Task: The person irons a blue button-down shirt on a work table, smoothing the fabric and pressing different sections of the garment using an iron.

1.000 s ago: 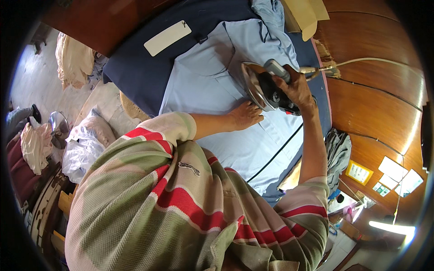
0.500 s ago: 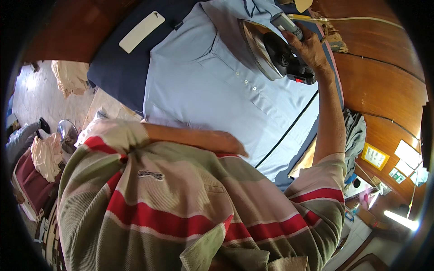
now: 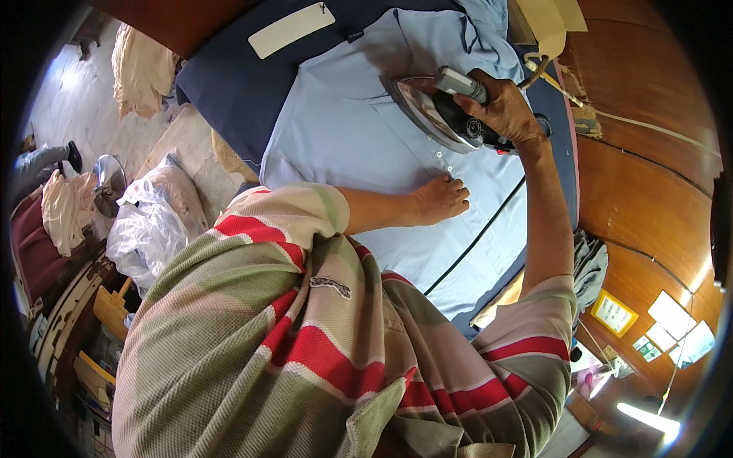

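Note:
A light blue shirt (image 3: 328,114) with a short row of white buttons lies spread on a dark blue padded ironing surface (image 3: 237,99). My right hand (image 3: 504,111) grips the grey handle of an electric iron (image 3: 435,118), whose metal plate lies over the upper part of the button placket. Just below the lowest button, my left hand (image 3: 443,200) rests with curled fingers closed on the shirt's fabric. Under those fingers the cloth is partly hidden. A black cord (image 3: 481,233) crosses the shirt on the right.
A white card strip (image 3: 292,30) lies at the far left of the dark surface. An open cardboard box (image 3: 546,27) stands at the far right, beside a wooden wall (image 3: 641,99). A clear plastic bag (image 3: 149,229) sits at left, and dark grey cloth (image 3: 589,267) hangs at right.
My left hand has reached forward and right, from near my body to the button placket. The iron in my right hand has shifted left and slightly nearer over the shirt. The view has turned somewhat.

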### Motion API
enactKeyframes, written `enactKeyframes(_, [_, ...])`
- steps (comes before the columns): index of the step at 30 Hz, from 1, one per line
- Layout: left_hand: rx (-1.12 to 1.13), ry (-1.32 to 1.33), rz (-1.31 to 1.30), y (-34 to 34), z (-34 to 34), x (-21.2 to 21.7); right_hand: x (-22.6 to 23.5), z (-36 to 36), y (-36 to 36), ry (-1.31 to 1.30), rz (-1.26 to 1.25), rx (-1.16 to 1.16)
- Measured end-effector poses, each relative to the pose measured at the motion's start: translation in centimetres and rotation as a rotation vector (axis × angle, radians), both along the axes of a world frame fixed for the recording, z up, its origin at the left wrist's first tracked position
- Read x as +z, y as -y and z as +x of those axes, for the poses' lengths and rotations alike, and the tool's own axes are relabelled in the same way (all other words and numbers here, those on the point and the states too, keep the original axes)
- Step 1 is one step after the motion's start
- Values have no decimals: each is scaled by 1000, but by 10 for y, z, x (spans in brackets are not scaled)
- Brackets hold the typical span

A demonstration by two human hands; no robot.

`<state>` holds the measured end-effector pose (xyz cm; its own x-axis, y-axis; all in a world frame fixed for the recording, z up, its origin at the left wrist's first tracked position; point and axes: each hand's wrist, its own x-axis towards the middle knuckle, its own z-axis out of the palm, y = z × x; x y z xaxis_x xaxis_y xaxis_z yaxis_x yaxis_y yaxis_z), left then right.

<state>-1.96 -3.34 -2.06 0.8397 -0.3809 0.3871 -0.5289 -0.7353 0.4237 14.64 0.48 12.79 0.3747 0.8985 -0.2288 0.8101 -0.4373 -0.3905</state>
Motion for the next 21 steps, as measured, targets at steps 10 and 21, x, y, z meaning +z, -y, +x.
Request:
enactKeyframes(10, [119, -96, -222, 17, -8, 4, -4, 1, -17, 51, -32, 349])
enactKeyframes(21, [144, -88, -246, 19, -10, 1, -9, -9, -32, 96, -100, 426])
